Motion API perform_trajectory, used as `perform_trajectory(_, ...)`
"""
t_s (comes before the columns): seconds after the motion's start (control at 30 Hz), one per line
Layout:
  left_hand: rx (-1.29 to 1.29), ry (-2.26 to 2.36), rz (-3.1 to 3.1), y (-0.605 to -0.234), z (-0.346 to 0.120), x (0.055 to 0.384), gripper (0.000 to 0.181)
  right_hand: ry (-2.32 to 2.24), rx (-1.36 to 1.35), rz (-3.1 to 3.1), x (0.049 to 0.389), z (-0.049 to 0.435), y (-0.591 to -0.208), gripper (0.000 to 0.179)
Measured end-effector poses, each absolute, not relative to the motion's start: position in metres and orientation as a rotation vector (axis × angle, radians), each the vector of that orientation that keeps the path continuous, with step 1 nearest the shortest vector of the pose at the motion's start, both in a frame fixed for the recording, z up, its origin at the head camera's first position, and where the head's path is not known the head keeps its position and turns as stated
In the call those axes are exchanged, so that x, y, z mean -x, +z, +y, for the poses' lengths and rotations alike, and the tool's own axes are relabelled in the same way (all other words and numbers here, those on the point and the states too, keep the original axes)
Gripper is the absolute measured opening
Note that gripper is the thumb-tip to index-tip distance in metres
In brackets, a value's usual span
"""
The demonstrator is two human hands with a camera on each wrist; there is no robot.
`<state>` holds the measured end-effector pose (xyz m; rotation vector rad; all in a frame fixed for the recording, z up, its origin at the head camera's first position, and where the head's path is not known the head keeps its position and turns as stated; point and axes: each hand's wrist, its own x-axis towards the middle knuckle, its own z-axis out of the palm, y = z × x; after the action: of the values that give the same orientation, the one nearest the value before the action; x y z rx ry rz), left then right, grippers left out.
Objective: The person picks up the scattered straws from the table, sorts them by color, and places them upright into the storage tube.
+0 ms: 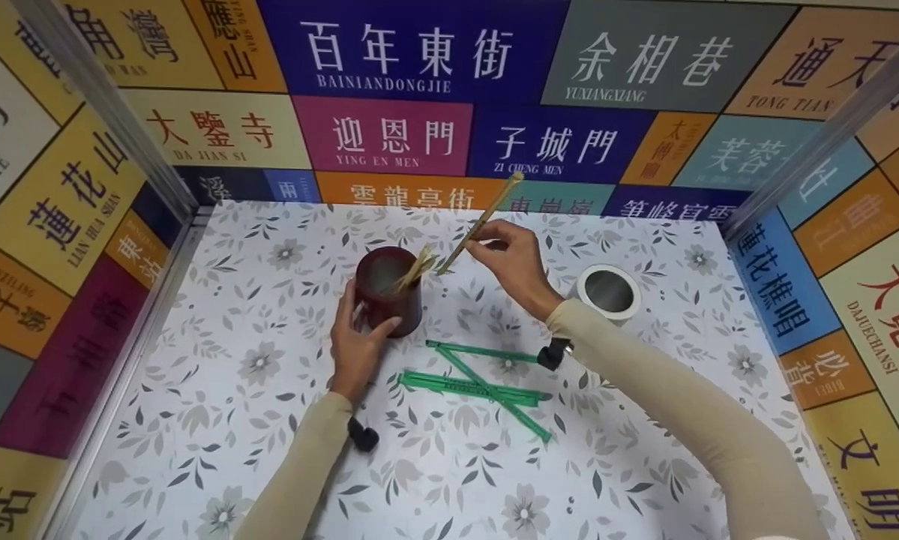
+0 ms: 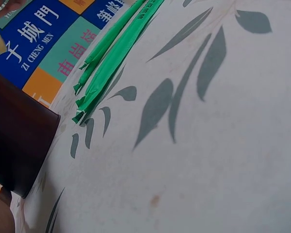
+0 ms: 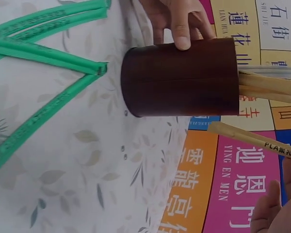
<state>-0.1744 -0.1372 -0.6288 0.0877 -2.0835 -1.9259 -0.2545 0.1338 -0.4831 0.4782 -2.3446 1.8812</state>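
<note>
A dark red-brown cylindrical holder (image 1: 408,311) stands upright on the table, and my left hand (image 1: 361,341) grips its side, thumb toward the front. Several tan paper-wrapped straws (image 3: 269,86) stick out over its rim. Beside the rim, on the right, my right hand (image 1: 513,259) pinches another tan wrapped straw (image 1: 486,217) between thumb and fingers. This straw is tilted, its lower end close to the holder's mouth but outside it. Printing shows on its wrapper in the right wrist view. The left wrist view catches only part of the holder (image 2: 19,141).
Several green-wrapped straws (image 1: 471,386) lie crossed on the table in front of the holder. A white cylindrical container (image 1: 584,289) with a dark inside stands right of my right wrist. Printed panels (image 1: 389,139) wall in the flower-patterned tabletop (image 1: 269,420) behind and at both sides.
</note>
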Motion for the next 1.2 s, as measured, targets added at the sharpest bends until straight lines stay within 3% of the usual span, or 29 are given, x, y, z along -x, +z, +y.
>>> perform_trajectory(0.27, -0.090, -1.928, -2.068, -0.630, -0.134, 0.177, 0.107, 1.940, -0.510, -2.240, 0.266, 0.109, -0.468, 0.009)
perform_trajectory(0.7, -0.038, -1.904, -2.073, -0.633, -0.139, 0.177, 0.105, 1.947, -0.629, -2.365, 0.268, 0.080, -0.481, 0.012)
perform_trajectory(1.2, -0.054, -1.923, -2.043, -0.632, -0.137, 0.177, 0.106, 1.834, -0.665, -2.440, 0.256, 0.105, -0.476, 0.022)
